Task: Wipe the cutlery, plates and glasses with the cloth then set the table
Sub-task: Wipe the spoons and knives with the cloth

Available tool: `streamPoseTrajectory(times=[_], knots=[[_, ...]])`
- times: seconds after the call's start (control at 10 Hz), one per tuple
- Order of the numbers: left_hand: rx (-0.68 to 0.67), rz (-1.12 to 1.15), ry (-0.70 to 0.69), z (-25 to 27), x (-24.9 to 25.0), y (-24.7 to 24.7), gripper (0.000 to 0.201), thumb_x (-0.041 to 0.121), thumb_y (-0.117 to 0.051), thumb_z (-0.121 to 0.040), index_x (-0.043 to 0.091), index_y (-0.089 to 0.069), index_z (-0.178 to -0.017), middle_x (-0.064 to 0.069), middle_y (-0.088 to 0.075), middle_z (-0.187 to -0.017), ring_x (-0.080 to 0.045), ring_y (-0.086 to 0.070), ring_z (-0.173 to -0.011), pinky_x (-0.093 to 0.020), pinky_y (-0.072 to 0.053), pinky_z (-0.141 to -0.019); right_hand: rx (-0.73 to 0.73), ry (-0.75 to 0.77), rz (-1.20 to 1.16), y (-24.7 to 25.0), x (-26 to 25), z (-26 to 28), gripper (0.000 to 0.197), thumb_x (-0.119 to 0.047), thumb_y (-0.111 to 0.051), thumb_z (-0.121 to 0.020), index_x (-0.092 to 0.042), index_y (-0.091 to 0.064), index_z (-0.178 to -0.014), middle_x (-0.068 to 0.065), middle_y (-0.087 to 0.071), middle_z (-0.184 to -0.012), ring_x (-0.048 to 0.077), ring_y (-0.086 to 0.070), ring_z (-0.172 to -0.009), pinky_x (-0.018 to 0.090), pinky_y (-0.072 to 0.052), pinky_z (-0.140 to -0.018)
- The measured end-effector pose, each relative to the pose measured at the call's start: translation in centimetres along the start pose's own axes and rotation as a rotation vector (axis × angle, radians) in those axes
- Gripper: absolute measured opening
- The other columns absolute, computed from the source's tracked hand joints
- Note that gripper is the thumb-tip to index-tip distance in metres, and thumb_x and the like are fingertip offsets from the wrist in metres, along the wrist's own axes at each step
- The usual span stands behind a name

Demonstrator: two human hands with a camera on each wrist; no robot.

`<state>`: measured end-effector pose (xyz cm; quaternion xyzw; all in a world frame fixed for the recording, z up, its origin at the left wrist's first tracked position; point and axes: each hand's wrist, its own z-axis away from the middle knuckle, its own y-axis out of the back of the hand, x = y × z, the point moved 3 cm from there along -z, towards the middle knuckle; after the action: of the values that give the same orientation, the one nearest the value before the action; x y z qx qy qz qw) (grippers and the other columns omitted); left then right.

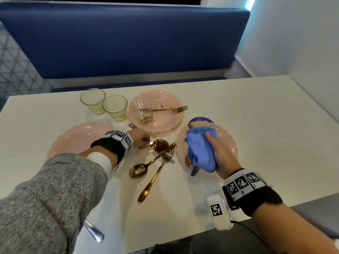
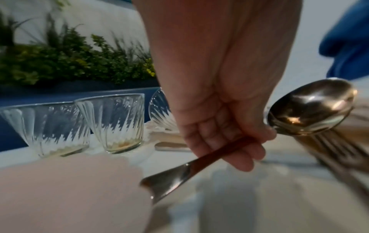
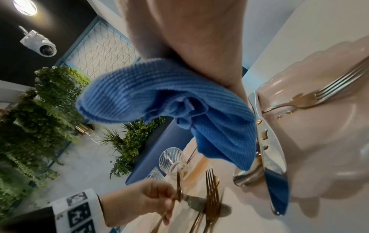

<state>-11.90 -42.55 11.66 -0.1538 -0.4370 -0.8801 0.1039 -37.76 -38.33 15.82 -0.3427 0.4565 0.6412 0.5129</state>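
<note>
Ribbed blue cloth (image 1: 200, 148), glossy gold spoon (image 2: 311, 108)

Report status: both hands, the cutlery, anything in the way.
Left hand grips a gold spoon by the handle, lifted. Right hand holds the blue cloth bunched over a pink plate. Forks and another spoon piled below.

The blue cloth (image 1: 200, 149) hides most of the knife (image 1: 190, 125) and spoon (image 1: 188, 161) beneath it. The forks (image 2: 339, 151) in the left wrist view are blurred.
</note>
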Motion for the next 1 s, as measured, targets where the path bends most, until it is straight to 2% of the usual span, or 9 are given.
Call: streamPoseTrajectory(times=[0.1, 0.2, 0.3, 0.5, 0.6, 0.7, 0.8, 0.9, 1.0], knots=[[0.048, 0.323, -0.122, 1.2, 1.4, 0.7, 0.013, 0.014, -0.055, -0.092, 0.015, -0.057, -0.080, 0.001, -0.058, -0.073, -0.010, -0.055, -0.064, -0.018, -0.046, -0.063, 0.053, -0.108, -0.070, -1.8, -0.4, 0.6, 0.043, -0.051, -0.047, -0.093, -0.018, -0.047, -0.121, 0.000, -0.059, -0.112, 0.021, -0.058, -0.101, 0.027, -0.055, -0.080], [0.095, 0.538, -0.231, 2.6, 3.8, 1.0, 0.023, 0.008, -0.054, -0.092, 0.015, -0.054, -0.070, 0.005, -0.057, -0.059, -0.005, -0.049, -0.047, -0.016, -0.041, -0.047, 0.003, 0.010, -0.084, -4.2, 0.8, -0.9, 0.068, -0.076, -0.052, -0.075, -0.041, -0.043, -0.132, 0.000, -0.054, -0.134, 0.024, -0.054, -0.121, 0.047, -0.044, -0.103], [0.195, 0.620, -0.286, 3.8, 6.6, -0.4, 0.027, 0.002, -0.055, -0.087, 0.009, -0.049, -0.061, 0.007, -0.049, -0.043, -0.003, -0.042, -0.038, -0.016, -0.034, -0.042, 0.076, 0.152, -0.075, -5.7, -0.6, -0.8, 0.041, -0.026, -0.064, -0.089, -0.016, -0.049, -0.126, 0.005, -0.058, -0.115, 0.019, -0.058, -0.104, 0.034, -0.051, -0.094], [0.353, 0.790, -0.230, 6.7, 6.8, -2.3, 0.015, 0.002, -0.046, -0.088, -0.004, -0.056, -0.078, -0.003, -0.046, -0.056, -0.008, -0.039, -0.041, -0.024, -0.029, -0.043, 0.195, 0.279, 0.213, -6.5, -2.5, -1.1, 0.040, -0.030, -0.065, -0.087, 0.001, -0.055, -0.111, 0.006, -0.056, -0.097, 0.022, -0.054, -0.089, 0.031, -0.044, -0.080], [0.300, 0.875, -0.214, 9.7, 5.7, -2.4, 0.020, 0.006, -0.044, -0.094, 0.011, -0.053, -0.076, -0.001, -0.050, -0.059, -0.006, -0.040, -0.038, -0.015, -0.031, -0.036, 0.258, 0.336, 0.169, -6.2, -3.7, -1.0, 0.039, -0.028, -0.064, -0.087, 0.002, -0.056, -0.110, 0.012, -0.061, -0.102, 0.024, -0.056, -0.091, 0.022, -0.043, -0.077], [0.170, 0.908, -0.198, 12.9, 4.9, -3.0, 0.024, 0.015, -0.037, -0.100, 0.013, -0.053, -0.082, 0.002, -0.045, -0.057, -0.006, -0.032, -0.037, -0.014, -0.026, -0.035, 0.327, 0.341, 0.121, -5.0, -4.8, -1.3, 0.023, -0.024, -0.057, -0.093, -0.001, -0.057, -0.087, 0.009, -0.057, -0.083, 0.021, -0.052, -0.074, 0.003, -0.035, -0.053], [0.198, 0.966, -0.198, 14.8, 4.7, -3.8, 0.025, 0.016, -0.033, -0.101, 0.013, -0.049, -0.081, 0.002, -0.037, -0.055, -0.002, -0.027, -0.035, -0.013, -0.025, -0.036, 0.284, 0.369, 0.066, -5.6, -5.8, 0.2, 0.010, -0.012, -0.055, -0.094, -0.005, -0.051, -0.088, 0.009, -0.055, -0.077, 0.011, -0.049, -0.067, 0.005, -0.040, -0.063], [0.341, 0.861, -0.200, 15.4, 5.2, -5.0, 0.027, 0.028, -0.034, -0.097, 0.027, -0.046, -0.072, 0.006, -0.042, -0.056, -0.014, -0.039, -0.045, -0.024, -0.038, -0.047, 0.353, 0.288, -0.065, -6.9, -5.2, 0.4, 0.027, -0.024, -0.054, -0.095, 0.003, -0.055, -0.097, 0.023, -0.059, -0.088, 0.021, -0.053, -0.080, 0.034, -0.049, -0.081], [0.490, 0.673, -0.175, 15.3, 5.3, -5.6, 0.021, 0.026, -0.035, -0.096, 0.022, -0.047, -0.079, 0.008, -0.047, -0.061, -0.029, -0.051, -0.071, -0.034, -0.039, -0.068, 0.288, 0.028, -0.282, -9.2, -3.8, 1.5, 0.029, -0.037, -0.049, -0.096, -0.009, -0.049, -0.104, 0.005, -0.056, -0.091, 0.015, -0.054, -0.076, 0.026, -0.048, -0.072]])
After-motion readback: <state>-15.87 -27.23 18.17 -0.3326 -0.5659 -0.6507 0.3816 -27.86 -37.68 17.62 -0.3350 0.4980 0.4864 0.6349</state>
